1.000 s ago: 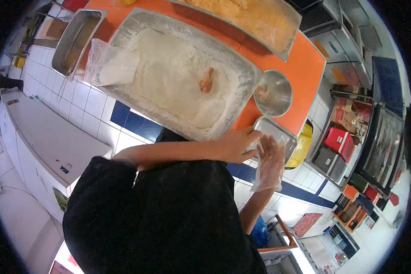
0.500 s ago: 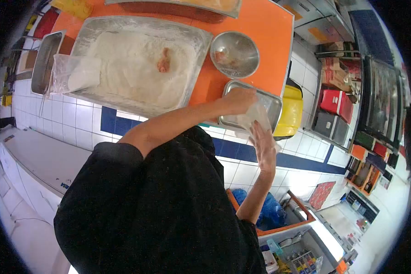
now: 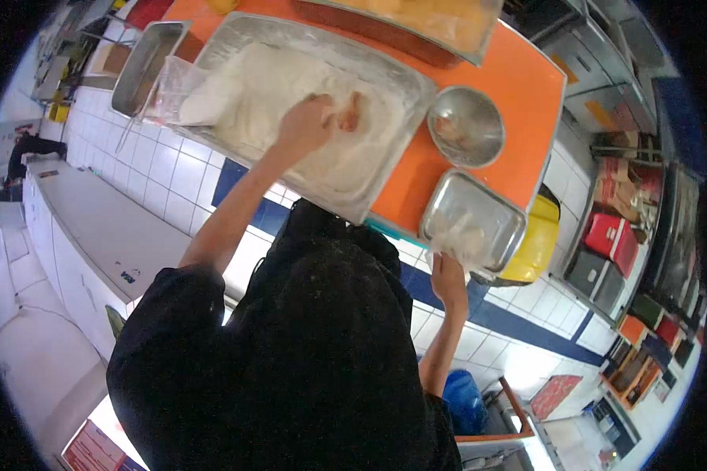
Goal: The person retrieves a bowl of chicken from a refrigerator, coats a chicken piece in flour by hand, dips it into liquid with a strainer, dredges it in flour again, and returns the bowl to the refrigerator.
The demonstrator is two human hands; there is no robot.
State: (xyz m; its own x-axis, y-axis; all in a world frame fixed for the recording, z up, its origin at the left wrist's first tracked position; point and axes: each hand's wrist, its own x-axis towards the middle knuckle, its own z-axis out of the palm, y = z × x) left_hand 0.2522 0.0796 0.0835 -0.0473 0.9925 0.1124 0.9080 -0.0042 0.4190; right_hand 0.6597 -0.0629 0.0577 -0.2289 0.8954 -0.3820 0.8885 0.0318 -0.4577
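Observation:
A large metal pan [image 3: 404, 153] holds white flour [image 3: 267, 82], with a reddish piece of raw meat [image 3: 351, 114] lying on it. Over the flour, just left of the meat, is my left hand [image 3: 306, 127]; its bent fingers are blurred, and whether they grip anything is unclear. My right hand [image 3: 449, 281] is closed on a thin clear plastic bag [image 3: 465, 243], blurred, which hangs over the near side of a small metal tray [image 3: 487, 200]. Another clear bag [image 3: 173, 90] rests at the pan's left end, beside a white mound.
Behind the small tray stands a metal bowl [image 3: 467, 125] with reddish bits inside. A pan with yellowish contents [image 3: 424, 23] sits at the back of the orange table [image 3: 526, 94]. A narrow metal container [image 3: 145, 67] is at the left. Something yellow [image 3: 538, 239] stands beyond the table's right edge.
My left hand has left the small tray and moved left over the flour beside the meat. My right hand keeps the plastic bag, now lower at the tray's near edge. The view has shifted.

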